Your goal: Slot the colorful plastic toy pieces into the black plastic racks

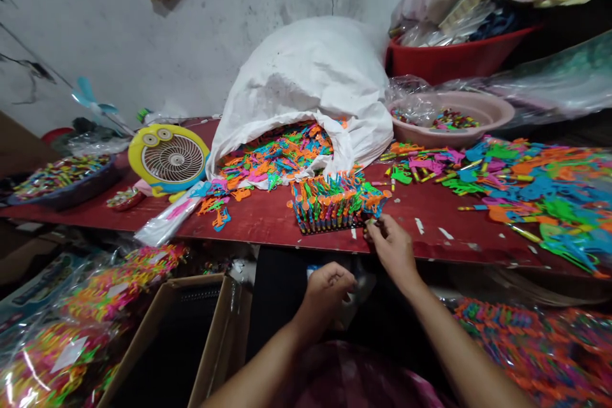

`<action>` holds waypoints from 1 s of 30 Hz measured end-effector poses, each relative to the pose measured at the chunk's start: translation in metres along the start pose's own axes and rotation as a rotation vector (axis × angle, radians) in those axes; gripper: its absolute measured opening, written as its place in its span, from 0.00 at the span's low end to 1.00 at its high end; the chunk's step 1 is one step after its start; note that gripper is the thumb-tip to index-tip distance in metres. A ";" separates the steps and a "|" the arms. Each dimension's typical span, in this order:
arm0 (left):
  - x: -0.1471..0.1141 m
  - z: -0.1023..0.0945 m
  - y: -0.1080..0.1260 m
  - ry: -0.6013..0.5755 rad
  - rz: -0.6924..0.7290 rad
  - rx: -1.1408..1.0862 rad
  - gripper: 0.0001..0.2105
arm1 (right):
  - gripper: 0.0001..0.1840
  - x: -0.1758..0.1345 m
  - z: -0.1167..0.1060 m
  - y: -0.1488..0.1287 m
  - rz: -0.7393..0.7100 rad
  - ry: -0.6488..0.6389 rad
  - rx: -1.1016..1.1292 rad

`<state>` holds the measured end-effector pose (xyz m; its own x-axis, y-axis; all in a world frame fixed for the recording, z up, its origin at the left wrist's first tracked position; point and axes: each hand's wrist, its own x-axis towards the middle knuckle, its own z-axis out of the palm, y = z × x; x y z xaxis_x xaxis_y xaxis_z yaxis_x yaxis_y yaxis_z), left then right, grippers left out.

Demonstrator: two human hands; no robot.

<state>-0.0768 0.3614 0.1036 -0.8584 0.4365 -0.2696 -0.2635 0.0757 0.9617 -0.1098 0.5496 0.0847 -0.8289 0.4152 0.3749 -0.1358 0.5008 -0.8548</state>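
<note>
My right hand (391,243) reaches to the front right corner of a black rack (335,207) packed with upright colourful plastic toy pieces, on the red table (268,220). Its fingertips pinch a small yellow-green piece at the rack's edge. Below the table edge, my left hand (327,285) is curled shut over something pale and crinkly that I cannot make out. A white sack (310,76) lies open behind the rack, spilling many coloured pieces (275,156).
A yellow round fan (168,158) stands at the left. To the right spreads a heap of loose toy pieces (540,194), with a pink basin (449,116) and a red tub (454,54) behind. An open cardboard box (186,331) and bagged toys (62,344) sit below left.
</note>
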 end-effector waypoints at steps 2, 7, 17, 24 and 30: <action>0.000 0.000 0.000 0.007 0.006 0.010 0.14 | 0.11 0.002 0.003 -0.002 0.007 0.012 -0.003; 0.000 0.002 -0.001 0.017 0.026 0.036 0.14 | 0.10 0.006 0.014 -0.009 -0.042 0.010 -0.084; 0.002 0.000 -0.007 0.008 0.051 0.038 0.14 | 0.10 0.009 0.019 -0.007 -0.140 0.012 -0.335; 0.005 -0.006 -0.011 0.033 0.031 0.031 0.13 | 0.10 0.009 0.020 -0.006 -0.165 0.008 -0.358; 0.004 -0.018 -0.006 0.095 0.031 0.013 0.14 | 0.11 0.011 0.018 -0.004 -0.115 -0.012 -0.215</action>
<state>-0.0868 0.3468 0.0960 -0.9042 0.3515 -0.2427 -0.2311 0.0755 0.9700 -0.1282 0.5383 0.0856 -0.8208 0.3378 0.4606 -0.1126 0.6948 -0.7104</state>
